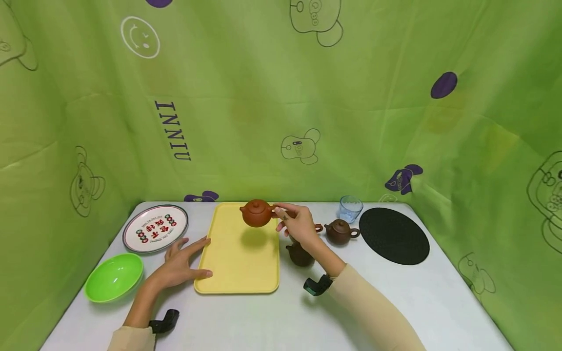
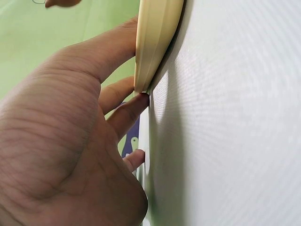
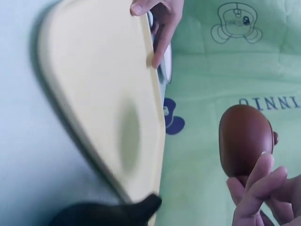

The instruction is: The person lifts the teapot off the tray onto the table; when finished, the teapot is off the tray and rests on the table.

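My right hand (image 1: 298, 225) pinches the handle of a reddish-brown clay teapot (image 1: 256, 213), holding it in the air over the yellow tray (image 1: 239, 258). In the right wrist view the teapot (image 3: 244, 140) is upright relative to the tray, its shadow falling on the tray's surface. My left hand (image 1: 182, 263) rests at the tray's left edge, fingers spread and fairly straight, the thumb lying over the rim. The left wrist view shows the fingertips right at the tray's side wall (image 2: 157, 37). Beneath my right hand stands a dark brown teapot (image 1: 300, 255), partly hidden by the wrist.
Another dark teapot (image 1: 339, 233) stands to the right, and a reddish handle (image 1: 318, 228) shows beside my right hand. Behind is a blue glass (image 1: 350, 209); farther right lies a black round mat (image 1: 394, 236). A patterned plate (image 1: 155, 229) and green bowl (image 1: 115, 278) sit left.
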Demonstrator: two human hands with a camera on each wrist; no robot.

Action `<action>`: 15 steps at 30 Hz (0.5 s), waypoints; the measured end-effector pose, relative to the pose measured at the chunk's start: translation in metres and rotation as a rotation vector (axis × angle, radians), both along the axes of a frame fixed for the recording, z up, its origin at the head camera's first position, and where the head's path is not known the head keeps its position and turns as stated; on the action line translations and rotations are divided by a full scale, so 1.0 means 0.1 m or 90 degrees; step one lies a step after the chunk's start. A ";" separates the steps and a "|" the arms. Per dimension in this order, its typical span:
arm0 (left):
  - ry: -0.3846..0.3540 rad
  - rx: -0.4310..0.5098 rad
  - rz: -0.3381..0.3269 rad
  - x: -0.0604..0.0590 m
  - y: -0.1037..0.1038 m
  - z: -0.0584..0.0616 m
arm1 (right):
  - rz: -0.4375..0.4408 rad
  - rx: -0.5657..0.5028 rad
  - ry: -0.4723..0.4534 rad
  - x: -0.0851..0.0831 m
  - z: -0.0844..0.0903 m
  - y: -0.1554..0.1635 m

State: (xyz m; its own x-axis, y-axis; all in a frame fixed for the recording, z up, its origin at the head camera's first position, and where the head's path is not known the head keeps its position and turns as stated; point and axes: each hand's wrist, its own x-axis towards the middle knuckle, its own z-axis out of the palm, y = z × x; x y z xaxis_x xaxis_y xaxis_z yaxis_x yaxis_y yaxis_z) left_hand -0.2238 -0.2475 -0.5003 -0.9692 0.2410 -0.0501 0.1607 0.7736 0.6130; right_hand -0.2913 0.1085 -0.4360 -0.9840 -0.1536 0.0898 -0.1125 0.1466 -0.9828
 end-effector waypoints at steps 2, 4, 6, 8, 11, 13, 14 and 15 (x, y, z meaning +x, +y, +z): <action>-0.002 0.001 0.001 0.00 0.01 -0.01 | 0.000 -0.003 0.001 0.04 -0.01 0.12; -0.005 0.001 0.001 -0.01 0.02 -0.02 | 0.001 0.001 0.007 0.09 -0.01 0.24; -0.006 0.000 0.000 -0.01 0.02 -0.03 | 0.000 0.008 0.010 0.15 -0.02 0.37; -0.006 -0.002 -0.001 -0.01 0.02 -0.03 | -0.011 0.016 0.009 0.21 -0.02 0.50; -0.007 0.001 0.003 -0.01 0.01 -0.02 | -0.035 0.023 0.001 0.27 -0.06 0.67; -0.006 0.001 0.004 -0.01 0.00 -0.01 | -0.049 0.021 -0.004 0.31 -0.09 0.77; -0.005 -0.001 0.002 -0.01 0.00 -0.01 | -0.056 0.021 -0.006 0.32 -0.10 0.82; -0.005 0.000 0.004 -0.02 0.00 -0.01 | -0.062 0.022 -0.008 0.34 -0.12 0.86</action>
State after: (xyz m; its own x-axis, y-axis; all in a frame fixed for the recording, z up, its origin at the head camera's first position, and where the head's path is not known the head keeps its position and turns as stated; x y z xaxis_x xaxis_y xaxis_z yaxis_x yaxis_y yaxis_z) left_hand -0.2255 -0.2479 -0.5015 -0.9704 0.2343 -0.0580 0.1503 0.7744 0.6145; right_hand -0.2570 0.1947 -0.4480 -0.9955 -0.0596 0.0738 -0.0839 0.1898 -0.9782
